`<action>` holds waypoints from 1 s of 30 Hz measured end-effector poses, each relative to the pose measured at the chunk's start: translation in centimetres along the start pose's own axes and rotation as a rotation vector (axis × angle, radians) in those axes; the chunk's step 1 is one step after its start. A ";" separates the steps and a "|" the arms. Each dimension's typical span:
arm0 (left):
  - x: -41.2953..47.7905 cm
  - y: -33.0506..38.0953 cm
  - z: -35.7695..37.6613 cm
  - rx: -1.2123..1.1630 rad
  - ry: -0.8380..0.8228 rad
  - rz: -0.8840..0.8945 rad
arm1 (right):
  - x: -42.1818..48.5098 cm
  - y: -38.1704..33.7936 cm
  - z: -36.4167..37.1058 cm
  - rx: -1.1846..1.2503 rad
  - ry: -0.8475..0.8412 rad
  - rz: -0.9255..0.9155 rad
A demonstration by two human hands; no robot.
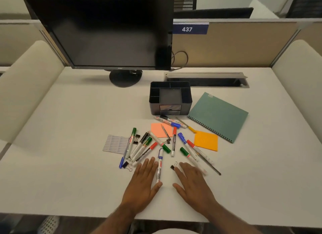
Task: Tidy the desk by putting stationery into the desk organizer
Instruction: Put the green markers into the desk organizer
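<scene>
Both hands are lying flat, palms down, on the white desk (69, 164), with the forearms reaching in from the near edge and angling slightly toward each other. The left hand (142, 181) is resting with its fingers straight and held close together, pointing away from the person, and the thumb spread out to the side; it is gripping nothing. A blue-capped whiteboard marker (159, 169) is lying just beside its index finger, running along it, with the marker's near end by the thumb tip. The right hand (193, 179) is resting the same way, fingers extended and thumb splayed inward, holding nothing; its fingertips are sitting right next to a small binder clip (174, 166) and over the near end of a white marker.

Beyond the fingertips, a scatter of markers (138, 145), pens and clips is fanning out across the desk, along with a salmon sticky pad (157, 130) and an orange sticky pad (206, 140). The black desk organizer (185, 108) is standing farther back, behind the scatter and well apart from both hands, with a teal spiral notebook (218, 116) lying just to its right.
</scene>
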State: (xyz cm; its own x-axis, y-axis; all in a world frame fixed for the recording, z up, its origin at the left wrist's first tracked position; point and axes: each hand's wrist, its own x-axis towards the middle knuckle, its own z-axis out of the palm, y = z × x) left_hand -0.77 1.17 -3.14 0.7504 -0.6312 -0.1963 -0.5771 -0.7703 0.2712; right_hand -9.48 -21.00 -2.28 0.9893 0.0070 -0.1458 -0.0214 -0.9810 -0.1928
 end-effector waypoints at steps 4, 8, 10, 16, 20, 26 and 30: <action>0.0 0.0 0.0 0.018 -0.020 0.011 | 0.2 -0.3 -0.2 0.053 -0.064 0.055; 0.1 -0.1 0.1 0.007 -0.031 0.014 | 1.0 -0.5 -1.3 0.119 -0.014 0.072; 0.2 -0.3 0.3 -0.012 -0.021 0.016 | 1.9 -0.6 -2.2 0.135 0.017 0.061; 2.0 0.2 -0.2 -0.054 0.113 0.020 | 5.1 -0.8 -3.7 0.085 -0.047 -0.034; 6.0 0.5 -1.6 0.000 0.119 0.036 | 6.4 -0.9 -4.0 0.057 -0.086 -0.023; 10.3 0.9 -4.3 0.053 0.118 0.152 | 7.6 -0.7 -3.8 0.025 -0.121 -0.025; 11.5 1.0 -5.0 0.071 0.100 0.193 | 8.0 -0.5 -4.0 0.010 -0.134 -0.026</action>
State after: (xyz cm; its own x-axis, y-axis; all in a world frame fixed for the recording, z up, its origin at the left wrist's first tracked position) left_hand 8.94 -6.41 -0.46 0.6497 -0.7584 -0.0518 -0.7319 -0.6426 0.2267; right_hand -0.96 -21.27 0.56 0.9615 0.0592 -0.2684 0.0022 -0.9781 -0.2080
